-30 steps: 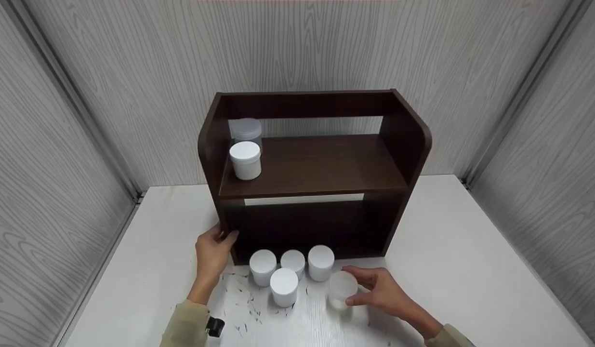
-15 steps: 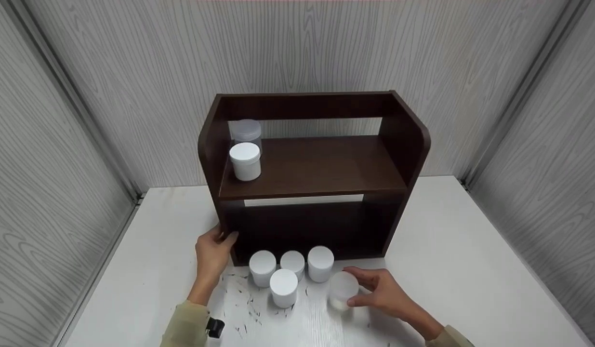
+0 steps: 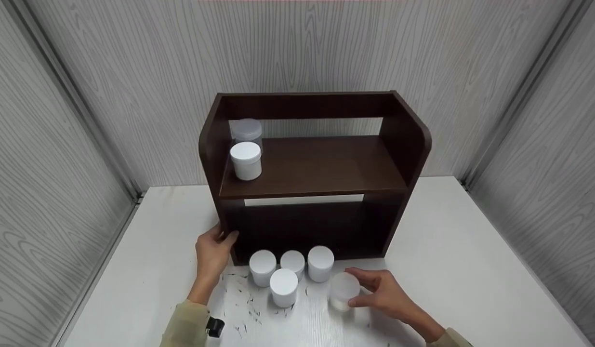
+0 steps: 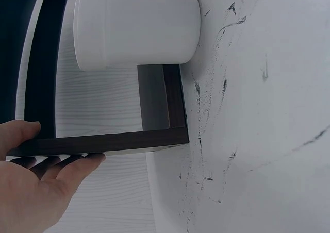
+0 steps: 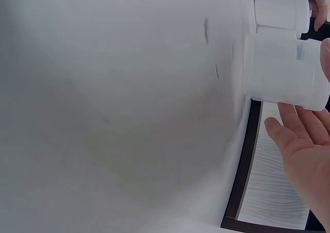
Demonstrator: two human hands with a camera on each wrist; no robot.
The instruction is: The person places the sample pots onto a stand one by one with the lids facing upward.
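My left hand (image 3: pixel 212 256) grips the left side panel of a dark brown two-tier shelf (image 3: pixel 326 166). The left wrist view shows the thumb on one face of that panel and the fingers (image 4: pixel 77 170) on the other. At the front right of the shelf, my right hand (image 3: pixel 385 296) holds a translucent jar (image 3: pixel 343 290) between thumb and fingertips. This jar (image 5: pixel 283 76) is upright, its base close over the white table. To its left, several white lidded jars (image 3: pixel 284 287) stand grouped before the lower opening.
On the upper tier, at the left, a white jar (image 3: pixel 246 164) stands in front of a clear jar (image 3: pixel 247 129). Grey wood-grain walls (image 3: pixel 302 48) enclose the white table (image 3: pixel 470 250) at the back and sides. Dark scuffs mark the tabletop near the jars.
The translucent jar and my right hand have shifted very slightly right. My left hand keeps its hold on the shelf, and the other jars stand as before.
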